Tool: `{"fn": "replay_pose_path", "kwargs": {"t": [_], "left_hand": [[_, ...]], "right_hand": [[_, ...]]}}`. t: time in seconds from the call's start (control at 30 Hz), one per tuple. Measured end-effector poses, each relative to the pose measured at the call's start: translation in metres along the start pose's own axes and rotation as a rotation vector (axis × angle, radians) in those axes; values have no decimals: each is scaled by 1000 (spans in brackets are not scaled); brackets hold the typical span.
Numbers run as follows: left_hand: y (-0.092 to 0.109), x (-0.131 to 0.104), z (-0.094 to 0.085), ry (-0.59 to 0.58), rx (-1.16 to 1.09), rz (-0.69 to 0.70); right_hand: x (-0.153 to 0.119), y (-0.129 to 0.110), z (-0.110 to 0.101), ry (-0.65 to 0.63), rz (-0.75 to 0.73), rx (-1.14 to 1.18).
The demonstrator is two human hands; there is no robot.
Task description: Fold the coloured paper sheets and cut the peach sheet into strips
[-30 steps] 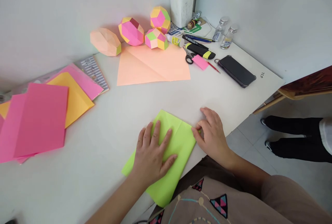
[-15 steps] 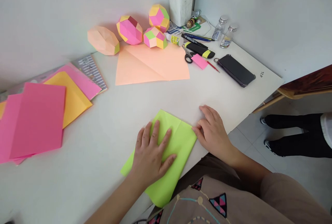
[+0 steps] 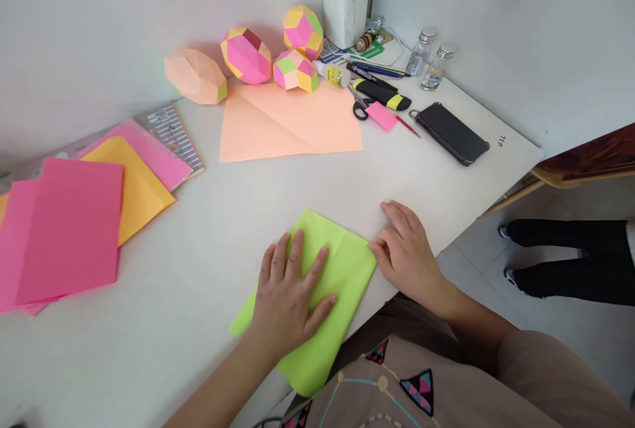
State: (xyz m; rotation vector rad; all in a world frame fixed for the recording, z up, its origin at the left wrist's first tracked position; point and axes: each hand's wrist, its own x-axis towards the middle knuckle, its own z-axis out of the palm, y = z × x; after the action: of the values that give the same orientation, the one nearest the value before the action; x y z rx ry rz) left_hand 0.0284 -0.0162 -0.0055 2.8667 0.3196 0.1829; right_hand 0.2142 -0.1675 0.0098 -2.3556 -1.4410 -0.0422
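Note:
A lime-green sheet of paper (image 3: 342,266) lies near the table's front edge, folded over on itself, with a crease by its upper edge. My left hand (image 3: 290,296) rests flat on it with fingers spread. At the sheet's right corner, my right hand (image 3: 407,249) pinches the paper between thumb and index finger, while its other fingers stretch forward over the table. The sheet's lower end curls beside my shirt. Part of the paper is hidden under my left hand.
A creased peach sheet (image 3: 288,120) lies farther back, below several faceted paper shapes (image 3: 247,55). Pink sheets (image 3: 74,229) and a yellow sheet (image 3: 136,180) are stacked at left. Scissors (image 3: 361,108), a cutter (image 3: 381,94), a phone (image 3: 451,133) and small bottles (image 3: 436,69) sit at back right. Someone's legs (image 3: 570,259) show beyond.
Both hands and the green paper stay practically where they were. The view has shifted very slightly, and the other person's legs at right have moved a little.

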Motion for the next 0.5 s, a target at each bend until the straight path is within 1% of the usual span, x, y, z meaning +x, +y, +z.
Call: {"fn": "replay_pose_path", "kwargs": {"t": [0.5], "left_hand": [[0, 1, 0, 12, 9, 12]], "right_hand": [[-1, 1, 1, 1, 1, 13]]}}
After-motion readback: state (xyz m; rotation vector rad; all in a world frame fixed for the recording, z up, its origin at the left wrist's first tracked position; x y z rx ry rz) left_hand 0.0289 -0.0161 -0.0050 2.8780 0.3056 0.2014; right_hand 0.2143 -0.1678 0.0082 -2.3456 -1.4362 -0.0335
